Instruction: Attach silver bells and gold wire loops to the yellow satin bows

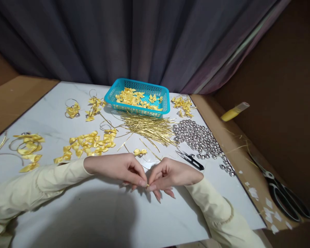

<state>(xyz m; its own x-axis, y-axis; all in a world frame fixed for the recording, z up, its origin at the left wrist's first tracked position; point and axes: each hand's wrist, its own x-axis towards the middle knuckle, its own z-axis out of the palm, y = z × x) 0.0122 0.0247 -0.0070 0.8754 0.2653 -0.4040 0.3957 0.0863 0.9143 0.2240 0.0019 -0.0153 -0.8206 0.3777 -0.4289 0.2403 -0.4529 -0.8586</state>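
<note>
My left hand (127, 170) and my right hand (167, 177) meet fingertip to fingertip above the white tabletop. Both pinch a thin gold cord (148, 185); only a short bit of it shows between the fingers, and the rest is mostly hidden. Just beyond my hands lies a yellow ribbon bow (140, 152) with a silver bead under it. A pile of cut gold cords (150, 127) spreads farther back. Black-handled thread snips (189, 160) rest right beside my right hand, close to a heap of shiny silver beads (196, 136).
A blue plastic basket (165, 103) of yellow bows stands at the back. Loose bows (93, 143) lie left of centre, with looped bows (31, 144) farther left. On the cardboard at right are large scissors (279, 196), paper scraps (268, 203) and a yellow tube (234, 112).
</note>
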